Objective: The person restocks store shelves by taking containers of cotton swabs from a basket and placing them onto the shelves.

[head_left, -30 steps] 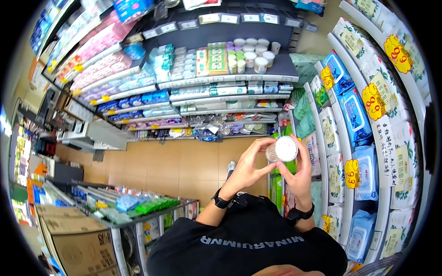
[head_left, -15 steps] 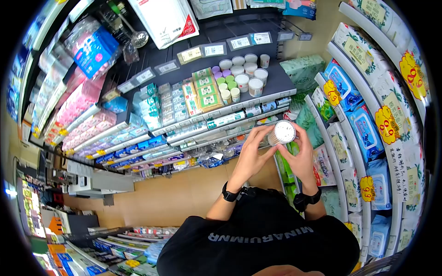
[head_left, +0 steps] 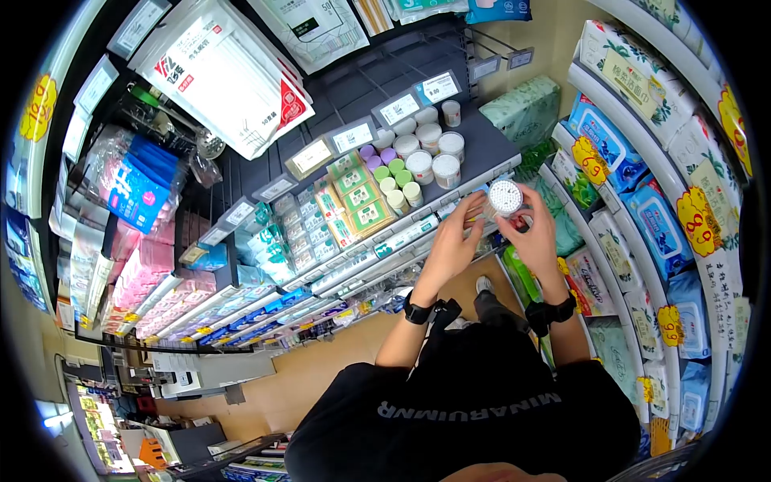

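A small round tub of cotton swabs [head_left: 506, 198] is held up in front of the shelf, its top tipped toward me so the packed white tips show. My right hand [head_left: 533, 238] grips it from the right, with the thumb across its lower side. Curled round the tub's left side are the fingers of my left hand [head_left: 454, 246]. Just beyond stand similar white-lidded tubs [head_left: 446, 170] on the dark shelf [head_left: 480, 153]. Smaller tubs with green lids [head_left: 389, 170] and purple lids stand to their left.
Green-and-tan packets [head_left: 361, 197] and small clear boxes fill the shelf farther left. White bagged packs [head_left: 229, 76] hang above the price tags. Racks of blue wipes packs [head_left: 654, 225] rise close on my right. Tan floor [head_left: 321, 353] lies below.
The view has shifted closer to the shelf. The tub's top now shows bare swab tips more clearly, and my left fingers have loosened somewhat around its side.
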`<state>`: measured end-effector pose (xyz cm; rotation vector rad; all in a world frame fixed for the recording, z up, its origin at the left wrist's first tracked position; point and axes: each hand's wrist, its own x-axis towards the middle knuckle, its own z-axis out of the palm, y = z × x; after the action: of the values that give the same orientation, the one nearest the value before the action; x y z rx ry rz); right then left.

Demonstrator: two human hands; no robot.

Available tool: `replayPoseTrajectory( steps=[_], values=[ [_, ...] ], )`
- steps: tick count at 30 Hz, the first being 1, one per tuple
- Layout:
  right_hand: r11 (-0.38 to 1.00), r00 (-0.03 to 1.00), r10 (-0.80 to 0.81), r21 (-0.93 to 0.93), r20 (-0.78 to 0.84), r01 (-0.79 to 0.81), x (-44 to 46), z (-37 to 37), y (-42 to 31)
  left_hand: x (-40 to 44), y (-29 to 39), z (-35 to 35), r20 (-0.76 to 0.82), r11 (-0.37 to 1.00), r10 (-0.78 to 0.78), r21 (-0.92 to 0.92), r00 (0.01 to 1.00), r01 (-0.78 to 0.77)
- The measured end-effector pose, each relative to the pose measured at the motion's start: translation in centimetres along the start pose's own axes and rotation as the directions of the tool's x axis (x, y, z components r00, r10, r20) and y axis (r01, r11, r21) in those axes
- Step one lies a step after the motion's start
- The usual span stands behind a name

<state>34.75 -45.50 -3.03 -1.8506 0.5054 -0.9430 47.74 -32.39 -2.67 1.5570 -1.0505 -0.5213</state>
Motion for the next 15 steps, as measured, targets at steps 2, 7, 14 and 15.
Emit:
replayPoseTrajectory(
  steps=[2,7,14,15],
  values=[
    [0.998,1.0,-0.019,-0.059,-0.013,0.019,1.7,0.2,1.4,1.8,-1.2,-0.5,0.047,0.998,0.054,-0.04,0.997,-0.052],
    [0.989,0.992,-0.104,-0.115,-0.068,0.096,7.2,1.7,6.4,8.5,-2.6,-2.9,0.143,0.988,-0.05,0.153,0.989,0.028],
    [0.99,0.985,-0.117,-0.097,-0.125,0.105,15.9,4.7,13.5,21.4,-9.8,-6.4,0.015,0.979,0.065,0.193,0.998,-0.067],
    [0.991,0.988,-0.109,-0.087,-0.106,0.1,17.1,5.2,14.7,23.1,-10.5,-6.9,0.019,0.942,0.074,0.327,0.997,-0.076]
  ],
)
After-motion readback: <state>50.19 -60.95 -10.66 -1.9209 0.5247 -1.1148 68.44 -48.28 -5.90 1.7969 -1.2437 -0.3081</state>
